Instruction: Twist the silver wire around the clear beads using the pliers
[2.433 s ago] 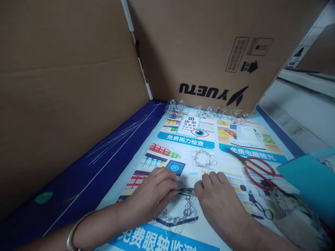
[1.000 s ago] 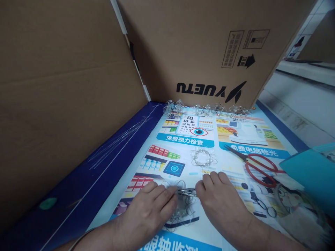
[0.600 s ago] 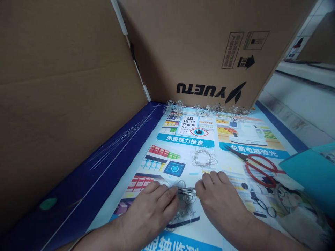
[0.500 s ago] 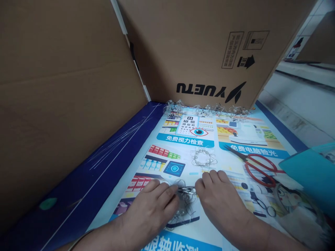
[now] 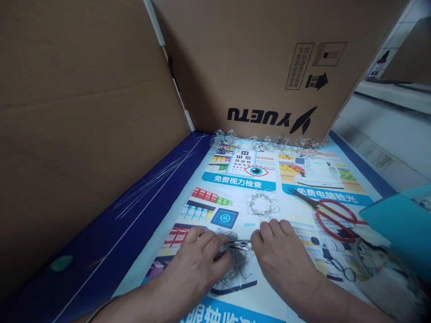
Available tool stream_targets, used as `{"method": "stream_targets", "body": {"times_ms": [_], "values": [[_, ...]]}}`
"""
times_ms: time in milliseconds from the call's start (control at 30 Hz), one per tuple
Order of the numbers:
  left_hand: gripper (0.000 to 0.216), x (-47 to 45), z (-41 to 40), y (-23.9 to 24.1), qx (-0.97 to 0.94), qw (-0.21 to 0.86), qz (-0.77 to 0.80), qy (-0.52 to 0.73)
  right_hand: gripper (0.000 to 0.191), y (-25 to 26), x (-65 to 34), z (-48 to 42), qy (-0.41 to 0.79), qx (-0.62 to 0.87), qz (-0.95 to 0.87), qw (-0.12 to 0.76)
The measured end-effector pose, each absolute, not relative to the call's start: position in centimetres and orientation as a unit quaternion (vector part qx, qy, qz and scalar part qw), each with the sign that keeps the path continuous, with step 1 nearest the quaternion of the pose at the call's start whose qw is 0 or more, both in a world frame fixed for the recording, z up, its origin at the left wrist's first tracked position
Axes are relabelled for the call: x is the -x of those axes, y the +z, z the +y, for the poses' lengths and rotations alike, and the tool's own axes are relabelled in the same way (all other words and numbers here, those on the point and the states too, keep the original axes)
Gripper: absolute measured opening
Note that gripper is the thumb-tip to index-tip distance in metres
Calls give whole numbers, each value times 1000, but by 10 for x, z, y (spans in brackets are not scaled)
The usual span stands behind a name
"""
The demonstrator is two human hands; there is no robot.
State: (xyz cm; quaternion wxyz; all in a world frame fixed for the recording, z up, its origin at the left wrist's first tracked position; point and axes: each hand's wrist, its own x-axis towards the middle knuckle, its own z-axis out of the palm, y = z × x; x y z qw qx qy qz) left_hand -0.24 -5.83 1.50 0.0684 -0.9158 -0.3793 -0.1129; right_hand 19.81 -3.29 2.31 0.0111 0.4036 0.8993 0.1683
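My left hand (image 5: 198,264) is closed on a tangle of thin wire strung with clear beads (image 5: 235,267) that lies on the printed poster (image 5: 303,179). My right hand (image 5: 281,258) is curled shut, and small metal pliers (image 5: 239,245) stick out of it toward the left, their tips meeting the wire by my left fingers. A finished ring of beads and wire (image 5: 261,204) lies just beyond my right hand's knuckles.
Red-handled scissors (image 5: 328,213) lie to the right, near a teal sheet (image 5: 400,229). Cardboard walls (image 5: 84,112) stand at the left and back. More beaded pieces (image 5: 266,141) line the back wall's foot. Loose straight wires (image 5: 151,177) rest on the blue strip.
My left hand has slid a little forward and right over the wire tangle, and the loops have bunched tighter. My right hand with the pliers has stayed nearly still.
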Motion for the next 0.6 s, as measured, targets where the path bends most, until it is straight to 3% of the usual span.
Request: {"method": "stream_targets", "body": {"times_ms": [300, 600], "values": [[10, 4, -57, 6, 896, 43, -408, -170, 12, 24, -196, -31, 209, -393, 895, 8], [7, 6, -59, 9, 906, 33, -401, -127, 16, 27, -191, -33, 215, -375, 902, 7]]}}
